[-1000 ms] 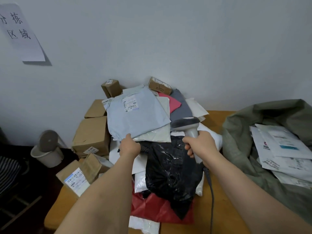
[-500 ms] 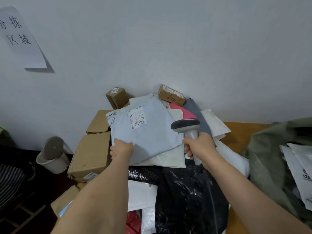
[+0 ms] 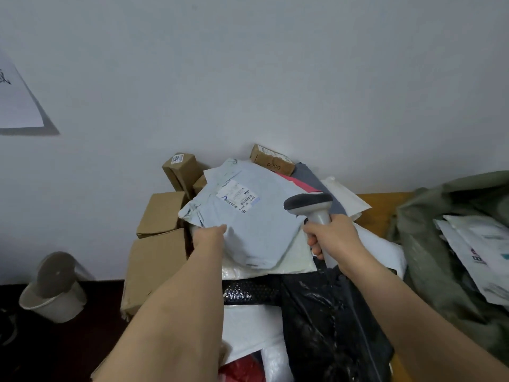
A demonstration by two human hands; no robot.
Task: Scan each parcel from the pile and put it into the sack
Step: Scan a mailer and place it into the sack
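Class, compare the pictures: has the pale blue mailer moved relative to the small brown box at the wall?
Yes. The pale blue mailer, gripped by the left hand, has tilted and lifted, its label edging toward the small brown box.

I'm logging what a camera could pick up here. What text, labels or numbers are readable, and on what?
"P CO", middle letter unclear: small cardboard box at the back of the pile.
Shipping label on the pale blue mailer that the left hand holds: barcodes and print, too blurred.
Sticker on the upright brown box: too small.
Wall paper sheet: cut-off ink stroke, unreadable.
Envelopes in the sack: blurred.
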